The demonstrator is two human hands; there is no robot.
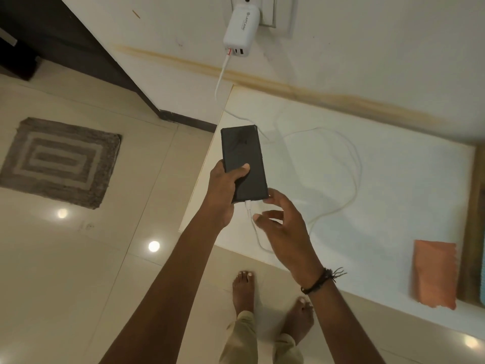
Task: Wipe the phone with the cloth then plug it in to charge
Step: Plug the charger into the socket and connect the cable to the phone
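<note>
My left hand (224,190) grips the lower part of a black phone (242,156), screen dark, held over the left edge of a white counter (393,206). A white cable (351,158) has its plug in the phone's bottom port and loops over the counter up to a white charger (241,28) in a wall socket. My right hand (280,227) hovers just below the phone with fingers spread, close to the cable near the plug, holding nothing. An orange cloth (434,274) lies folded on the counter at the right.
A grey patterned mat (60,161) lies on the glossy tiled floor at the left. My bare feet (244,292) stand beside the counter's front edge. A wooden-edged object (472,232) borders the counter's right end. A dark cabinet (65,35) stands at upper left.
</note>
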